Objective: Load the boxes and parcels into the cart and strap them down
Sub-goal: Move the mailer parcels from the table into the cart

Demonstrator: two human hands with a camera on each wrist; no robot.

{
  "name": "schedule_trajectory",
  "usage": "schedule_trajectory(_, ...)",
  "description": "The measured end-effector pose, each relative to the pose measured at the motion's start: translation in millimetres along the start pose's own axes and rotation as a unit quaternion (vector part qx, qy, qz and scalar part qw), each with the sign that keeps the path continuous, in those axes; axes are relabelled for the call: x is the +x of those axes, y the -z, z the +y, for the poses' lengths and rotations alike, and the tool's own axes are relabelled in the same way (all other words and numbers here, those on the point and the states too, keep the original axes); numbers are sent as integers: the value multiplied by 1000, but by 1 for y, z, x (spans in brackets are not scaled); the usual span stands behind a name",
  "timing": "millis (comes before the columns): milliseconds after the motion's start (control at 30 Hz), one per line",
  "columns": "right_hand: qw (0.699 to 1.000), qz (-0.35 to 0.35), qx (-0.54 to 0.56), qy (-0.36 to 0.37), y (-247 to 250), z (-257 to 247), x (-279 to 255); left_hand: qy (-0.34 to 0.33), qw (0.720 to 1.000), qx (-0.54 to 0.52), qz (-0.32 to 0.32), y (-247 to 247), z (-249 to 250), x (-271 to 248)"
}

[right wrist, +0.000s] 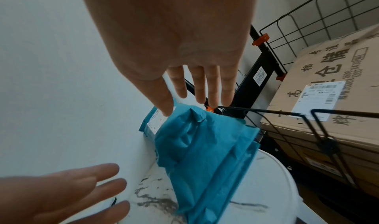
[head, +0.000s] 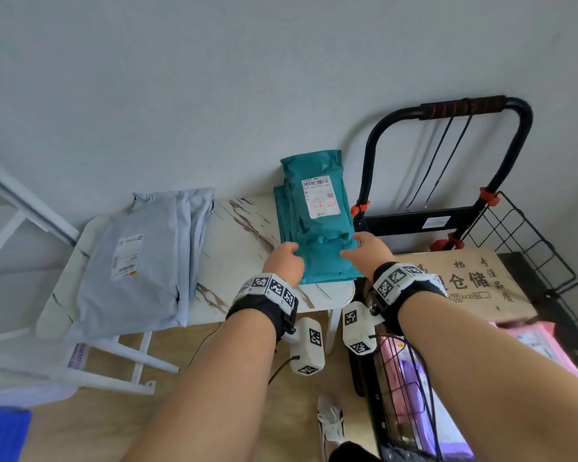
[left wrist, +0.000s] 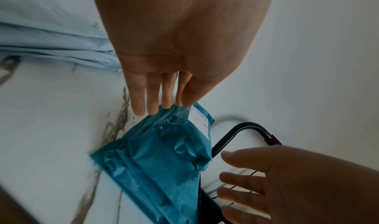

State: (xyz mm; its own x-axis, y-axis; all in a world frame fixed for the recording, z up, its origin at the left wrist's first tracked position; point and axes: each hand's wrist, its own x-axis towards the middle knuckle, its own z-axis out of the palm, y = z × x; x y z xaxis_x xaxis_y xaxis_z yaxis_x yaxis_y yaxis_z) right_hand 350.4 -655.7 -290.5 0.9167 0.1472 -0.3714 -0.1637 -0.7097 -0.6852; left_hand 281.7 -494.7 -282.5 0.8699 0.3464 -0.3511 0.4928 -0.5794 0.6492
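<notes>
Both hands flank the teal parcel (head: 314, 225) on the marble table (head: 241, 228): left hand (head: 285, 260) fingers together, right hand (head: 369, 253) fingers loosely spread, neither gripping it.

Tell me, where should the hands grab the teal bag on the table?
Probably its two long side edges, one hand from each side. The teal parcel lies flat and floppy on the table, and the open left hand and right hand already flank its near end.
</notes>
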Motion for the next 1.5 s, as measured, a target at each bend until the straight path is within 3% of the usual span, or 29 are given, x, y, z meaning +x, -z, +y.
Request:
schedule_trajectory(200, 1000, 15, 18, 0, 11, -21, 65, -10, 1000, 3, 2, -4, 36, 75)
schedule_trajectory(367, 1000, -7, 17, -7, 11, -30, 107, 37, 999, 2, -12, -9, 50, 117)
schedule_trajectory(533, 997, -48, 53, -13, 2, -28, 119, 90, 995, -31, -34, -17, 44, 137)
schedule_trajectory(700, 998, -41, 51, 5, -4, -29, 115, 87, 994, -48, -36, -14, 36, 140)
schedule_trajectory(1033, 998, -32, 53, 24, -8, -44, 64, 51, 993, -105, -11, 16, 19, 89)
schedule_trajectory(1300, 997, -34, 67, 19, 1, -36, -25, -6, 995, -100, -8, 24, 11, 7)
schedule_trajectory(1500, 998, -3, 67, 12, 9, -4, -100, -11, 989, -145, -28, -2, 8, -57)
